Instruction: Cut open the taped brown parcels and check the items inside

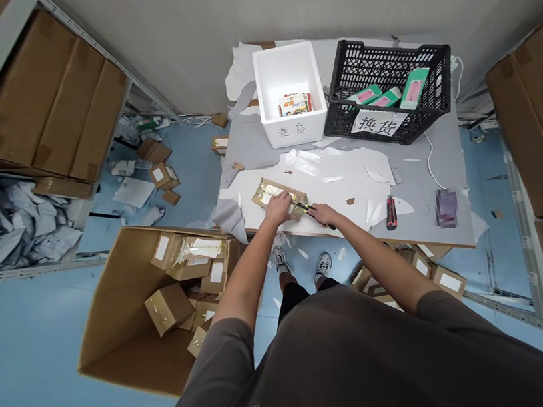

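A small cardboard box with clear tape and a white label lies at the front of the table. My left hand is closed on its near side, holding it against the tabletop. In my right hand is a dark utility knife with yellow-green parts, its front end at the box's right end. My fingers hide part of the knife, and its blade is too small to make out. Farther right on the table lies a red and black utility knife.
At the table's back stand a white foam box with small packets and a black crate with green-and-pink boxes. Paper scraps litter the tabletop. A large open carton of parcels stands left. Shelves with cartons flank both sides.
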`<control>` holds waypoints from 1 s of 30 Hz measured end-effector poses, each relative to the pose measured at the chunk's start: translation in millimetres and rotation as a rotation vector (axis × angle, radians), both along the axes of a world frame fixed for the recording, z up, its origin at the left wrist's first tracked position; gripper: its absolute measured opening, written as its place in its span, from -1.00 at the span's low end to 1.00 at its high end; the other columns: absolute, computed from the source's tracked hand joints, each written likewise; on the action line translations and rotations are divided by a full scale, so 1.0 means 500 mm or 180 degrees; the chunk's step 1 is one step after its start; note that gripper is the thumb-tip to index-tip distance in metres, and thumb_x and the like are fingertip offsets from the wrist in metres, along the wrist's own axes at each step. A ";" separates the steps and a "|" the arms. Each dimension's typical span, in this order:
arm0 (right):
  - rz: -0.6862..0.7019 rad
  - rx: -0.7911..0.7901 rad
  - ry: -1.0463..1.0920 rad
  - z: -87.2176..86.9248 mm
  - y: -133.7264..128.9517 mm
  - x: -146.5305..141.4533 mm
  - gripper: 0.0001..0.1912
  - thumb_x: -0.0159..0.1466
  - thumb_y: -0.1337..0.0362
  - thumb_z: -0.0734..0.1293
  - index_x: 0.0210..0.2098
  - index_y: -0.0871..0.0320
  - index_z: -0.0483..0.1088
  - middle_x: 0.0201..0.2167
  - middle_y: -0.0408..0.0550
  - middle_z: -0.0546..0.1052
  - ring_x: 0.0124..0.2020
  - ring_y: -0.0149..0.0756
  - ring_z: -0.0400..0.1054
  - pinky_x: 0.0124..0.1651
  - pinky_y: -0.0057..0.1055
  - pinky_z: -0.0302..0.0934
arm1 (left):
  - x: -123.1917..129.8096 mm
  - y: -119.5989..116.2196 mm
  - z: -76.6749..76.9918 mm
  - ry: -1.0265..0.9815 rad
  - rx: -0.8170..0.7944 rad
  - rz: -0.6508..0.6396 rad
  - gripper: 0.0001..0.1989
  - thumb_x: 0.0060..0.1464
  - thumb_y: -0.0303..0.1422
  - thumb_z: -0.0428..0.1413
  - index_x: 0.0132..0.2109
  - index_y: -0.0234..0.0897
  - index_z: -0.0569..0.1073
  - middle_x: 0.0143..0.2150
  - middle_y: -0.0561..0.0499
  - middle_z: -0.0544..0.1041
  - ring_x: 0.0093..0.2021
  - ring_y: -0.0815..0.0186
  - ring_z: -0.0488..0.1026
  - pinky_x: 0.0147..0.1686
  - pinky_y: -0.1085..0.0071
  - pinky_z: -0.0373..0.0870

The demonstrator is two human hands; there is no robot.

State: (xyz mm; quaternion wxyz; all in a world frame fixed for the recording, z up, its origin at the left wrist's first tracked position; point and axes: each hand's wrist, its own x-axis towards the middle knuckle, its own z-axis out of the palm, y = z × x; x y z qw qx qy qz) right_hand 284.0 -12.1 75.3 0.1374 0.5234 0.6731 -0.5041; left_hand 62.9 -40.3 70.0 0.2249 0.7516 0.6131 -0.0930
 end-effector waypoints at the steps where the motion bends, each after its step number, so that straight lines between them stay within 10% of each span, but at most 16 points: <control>1: 0.0014 -0.0020 -0.0016 0.001 0.004 -0.002 -0.72 0.64 0.09 0.18 0.00 0.12 0.43 -0.40 -0.16 0.59 -0.65 -0.34 0.35 -0.36 -0.43 0.27 | 0.000 0.000 0.001 0.0005 -0.0004 0.0021 -0.38 0.02 -0.40 0.49 0.18 -0.18 0.44 0.33 -0.20 0.43 0.39 -0.07 0.40 0.34 0.12 0.33; 30: -0.0583 -0.0607 0.0269 0.025 -0.018 -0.020 -0.73 0.64 0.09 0.26 -0.18 0.08 0.30 -0.65 -0.32 0.36 -0.73 -0.40 0.23 -0.56 -0.50 0.15 | 0.002 -0.005 0.014 -0.0093 0.0092 -0.0035 -0.41 0.04 -0.41 0.50 0.14 -0.22 0.43 0.28 -0.22 0.48 0.33 -0.03 0.43 0.25 0.15 0.32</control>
